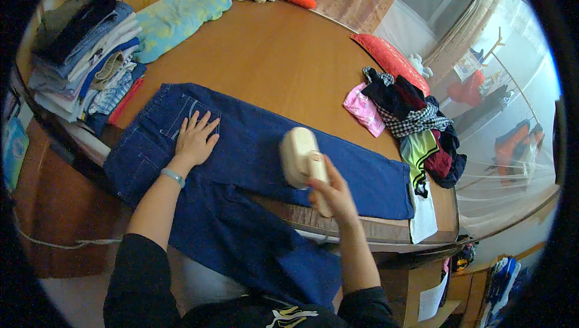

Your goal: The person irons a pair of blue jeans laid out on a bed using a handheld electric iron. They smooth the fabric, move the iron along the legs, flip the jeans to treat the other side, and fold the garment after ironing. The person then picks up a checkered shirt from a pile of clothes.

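Observation:
A pair of dark blue denim trousers (253, 133) lies across the brown bed surface, waistband to the left. One leg stretches right along the bed, and the other hangs over the near edge toward me. My left hand (196, 140) presses flat on the denim at a back pocket with white stitching, fingers spread, holding nothing. In my right hand (334, 190) is the handle of a cream handheld garment steamer (298, 156), slightly blurred. Its head is over the middle of the far leg; whether it touches the cloth I cannot tell.
Folded clothes (86, 65) are stacked at the left beside a blue-yellow pillow (181, 20). Rumpled clothes (407, 106) lie at the right, near a red cushion (389, 54). A mosquito net (493, 192) hangs at the right edge. A pale cord (68, 242) runs at lower left.

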The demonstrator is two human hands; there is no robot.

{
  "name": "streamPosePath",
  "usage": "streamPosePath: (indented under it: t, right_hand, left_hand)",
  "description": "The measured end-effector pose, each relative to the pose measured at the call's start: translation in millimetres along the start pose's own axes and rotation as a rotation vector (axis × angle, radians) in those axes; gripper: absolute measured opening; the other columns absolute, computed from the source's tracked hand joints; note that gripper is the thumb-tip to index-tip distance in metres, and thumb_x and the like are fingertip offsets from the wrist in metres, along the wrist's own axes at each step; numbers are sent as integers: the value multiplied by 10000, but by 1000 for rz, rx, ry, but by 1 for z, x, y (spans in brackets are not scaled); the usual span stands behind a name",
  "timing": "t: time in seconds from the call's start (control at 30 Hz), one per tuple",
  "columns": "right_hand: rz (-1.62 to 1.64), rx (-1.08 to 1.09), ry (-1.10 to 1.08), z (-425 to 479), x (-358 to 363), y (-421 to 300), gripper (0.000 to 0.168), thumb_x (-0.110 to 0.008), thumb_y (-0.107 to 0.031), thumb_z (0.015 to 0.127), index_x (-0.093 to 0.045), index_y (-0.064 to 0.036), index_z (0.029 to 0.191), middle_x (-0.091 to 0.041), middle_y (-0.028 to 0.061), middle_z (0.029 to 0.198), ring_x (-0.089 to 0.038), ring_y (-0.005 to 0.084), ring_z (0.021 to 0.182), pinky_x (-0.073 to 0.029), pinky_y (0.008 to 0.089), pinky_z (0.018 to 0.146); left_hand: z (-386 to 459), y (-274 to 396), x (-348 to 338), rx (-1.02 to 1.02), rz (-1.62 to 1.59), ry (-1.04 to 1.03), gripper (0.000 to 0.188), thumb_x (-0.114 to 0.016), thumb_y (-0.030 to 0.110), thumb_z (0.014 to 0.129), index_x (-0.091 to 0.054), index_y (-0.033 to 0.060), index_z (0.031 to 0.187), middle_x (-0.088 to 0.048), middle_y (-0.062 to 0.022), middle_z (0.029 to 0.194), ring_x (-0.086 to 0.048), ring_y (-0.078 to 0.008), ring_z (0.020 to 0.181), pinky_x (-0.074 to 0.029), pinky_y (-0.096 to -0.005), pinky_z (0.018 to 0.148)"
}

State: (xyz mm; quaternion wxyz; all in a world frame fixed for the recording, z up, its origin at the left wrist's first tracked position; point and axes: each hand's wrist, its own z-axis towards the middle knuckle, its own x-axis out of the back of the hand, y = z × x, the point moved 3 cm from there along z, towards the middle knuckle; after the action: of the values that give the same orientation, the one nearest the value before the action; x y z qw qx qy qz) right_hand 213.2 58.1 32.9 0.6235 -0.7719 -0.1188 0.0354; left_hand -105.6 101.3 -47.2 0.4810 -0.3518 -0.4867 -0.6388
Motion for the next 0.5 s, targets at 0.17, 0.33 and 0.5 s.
streamPosePath:
  t: [0.17, 0.33, 0.5]
  right_hand:
    - [-84, 45, 316, -34, 123, 19, 596, -530, -109, 784, -282, -148, 1324, -579, 89, 849, -507, 104, 487, -432, 218, 404]
    - [-4, 106, 569, -47, 190, 27, 485, -479, -83, 807, -338, -95, 1272, -531, 57, 720, -506, 107, 463, -415, 209, 361]
    - [21, 133, 408, -37, 166, 13, 575, -579, -86, 740, -355, -109, 1269, -571, 73, 752, -523, 127, 481, -425, 223, 375]
  left_hand:
    - [2, 2, -3, -6, 5, 8, 413, -431, 336, 848, -440, 194, 1236, -319, -59, 1349, -219, -286, 1266, -139, -440, 1041]
    - [1, 1, -2, 12, -8, 16, 416, -431, 334, 844, -440, 195, 1236, -323, -59, 1346, -228, -286, 1262, -132, -432, 1043]
    - [4, 5, -5, 7, -6, 13, 423, -426, 333, 843, -430, 197, 1243, -317, -58, 1350, -223, -284, 1264, -129, -427, 1045]
